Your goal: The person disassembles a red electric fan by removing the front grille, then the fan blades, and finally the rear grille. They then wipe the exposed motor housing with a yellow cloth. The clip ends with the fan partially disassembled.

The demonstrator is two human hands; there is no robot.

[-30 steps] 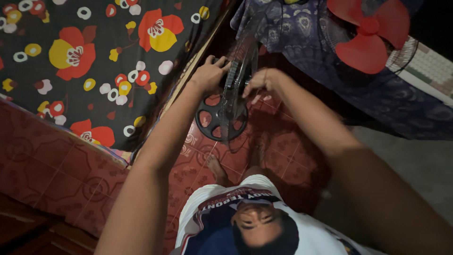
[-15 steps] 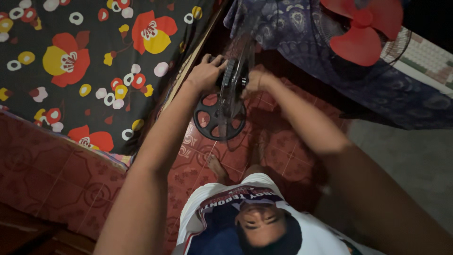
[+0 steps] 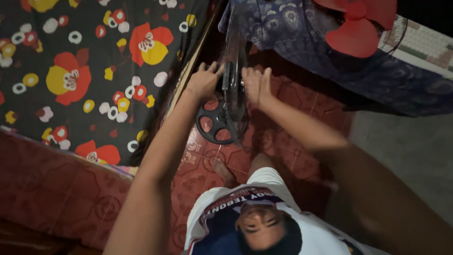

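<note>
A black standing fan (image 3: 234, 71) with a wire guard stands edge-on to me on the red tiled floor, above its round spoked base (image 3: 213, 125). My left hand (image 3: 204, 81) grips the back of the fan's head, fingers wrapped over the motor housing. My right hand (image 3: 253, 85) lies flat against the front of the guard, fingers stretched out and together, holding nothing. Both arms reach forward from the bottom of the view.
A bed with a black sheet of red and yellow flowers (image 3: 94, 71) fills the left. A red-bladed fan (image 3: 358, 28) stands at the top right over a blue patterned cloth (image 3: 302, 38). My bare foot (image 3: 222, 171) rests on the red patterned tiles (image 3: 207, 156).
My right hand has gone from curled at the guard's hub to flat with fingers stretched. My left hand has kept its grip on the fan's back. The view has shifted a little.
</note>
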